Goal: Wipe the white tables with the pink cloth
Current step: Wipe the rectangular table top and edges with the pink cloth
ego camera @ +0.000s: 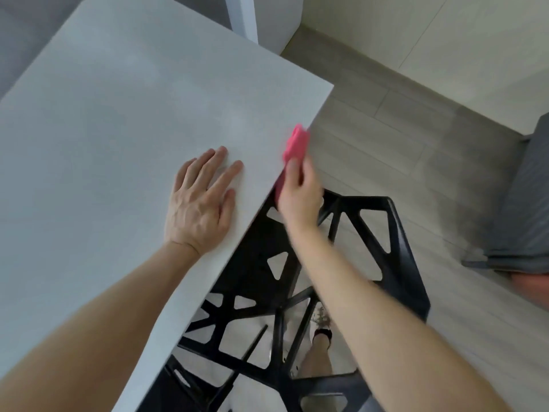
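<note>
Location: the pink cloth (295, 142) is at the right-hand edge of the white surface (118, 114), bunched in your right hand (298, 194). The fingers are curled round it, with the wad pressed against the rim rather than spread on the top. The hand is blurred, so the grip on the underside is not readable. Your left hand (202, 203) lies flat on the surface near that edge, fingers straight and slightly spread, holding nothing. The cloth looks soft, light and limp and will likely crumple in the grip. Take it as a folded pad with the palm behind it, not by a corner. The surface looks smooth and hard, so the cloth should glide. A black chair (371, 233) is tucked below the edge. No brand, label or writing is readable.
</note>
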### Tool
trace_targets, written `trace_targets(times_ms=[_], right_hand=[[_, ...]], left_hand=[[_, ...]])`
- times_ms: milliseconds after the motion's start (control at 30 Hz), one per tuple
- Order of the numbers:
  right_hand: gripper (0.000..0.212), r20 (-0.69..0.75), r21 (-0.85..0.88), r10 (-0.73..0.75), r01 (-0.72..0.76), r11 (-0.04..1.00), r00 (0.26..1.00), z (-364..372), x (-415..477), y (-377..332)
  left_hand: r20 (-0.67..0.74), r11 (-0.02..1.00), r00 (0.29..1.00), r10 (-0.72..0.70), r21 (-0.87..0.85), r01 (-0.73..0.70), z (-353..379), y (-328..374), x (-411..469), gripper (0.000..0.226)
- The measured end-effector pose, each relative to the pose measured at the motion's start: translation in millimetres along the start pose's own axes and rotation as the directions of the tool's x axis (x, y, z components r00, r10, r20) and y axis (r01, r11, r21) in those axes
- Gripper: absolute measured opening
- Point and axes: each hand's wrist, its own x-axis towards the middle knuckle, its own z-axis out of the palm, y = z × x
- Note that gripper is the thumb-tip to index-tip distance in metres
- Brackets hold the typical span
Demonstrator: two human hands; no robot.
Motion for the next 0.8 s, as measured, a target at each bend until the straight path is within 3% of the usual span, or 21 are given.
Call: trace_targets(times_ms=[67, 133, 200, 267, 333, 400, 533, 633, 700, 800], right_hand=[[0.047, -0.074, -0.017, -0.013, 0.012, 1.0, 0.997, -1, 51, -9], [0.049, -0.083, 0.01, 0.019, -0.018, 1.0, 0.996, 8, 44, -13], [0.052, -0.055, 0.046, -0.012, 0.015, 0.999, 0.998, 21, -24, -6], [0.055, 0.075, 0.123, -0.081, 0.071, 0.99, 0.994, 27, -125, 11], [0.058, 0.221, 0.147, -0.089, 0.057, 0.988, 0.971, 21, -212, 26], [0.059, 0.277, 0.139, -0.07, 0.032, 0.99, 0.958, 20, -248, 22], [0.06, 0.13, 0.087, 0.038, -0.05, 0.995, 0.991, 34, -163, 0], [0.058, -0.012, 0.054, 0.05, -0.049, 0.997, 0.999, 36, -79, -9], [0.057, -0.06, 0.056, 0.042, -0.038, 0.998, 0.997, 51, -87, -12], [0.056, -0.022, 0.063, -0.054, 0.056, 0.996, 0.998, 70, -192, 2]], left_hand=[[-0.013, 1.0, 1.0, 0.008, 0.011, -0.008, 1, -2, 0, 0.045], [-0.046, 1.0, 0.999, 0.017, 0.023, -0.016, 3, -4, 1, 0.042], [-0.076, 1.0, 0.997, 0.001, 0.022, 0.0, 0, -2, -5, 0.038], [-0.104, 0.999, 0.995, -0.013, 0.03, 0.016, -7, -1, -21, 0.035], [-0.092, 0.999, 0.996, -0.017, 0.049, 0.021, -22, -3, -53, 0.032], [-0.052, 0.998, 0.998, -0.037, 0.055, 0.04, -40, -9, -102, 0.033], [0.004, 0.991, 0.994, -0.113, 0.068, 0.112, -71, -27, -204, 0.033], [0.087, 0.992, 0.992, -0.092, 0.1, 0.083, -78, -35, -256, 0.045], [0.106, 0.993, 0.991, -0.081, 0.098, 0.071, -77, -37, -268, 0.051], [0.054, 0.993, 0.993, -0.107, 0.06, 0.104, -72, -33, -269, 0.05]])
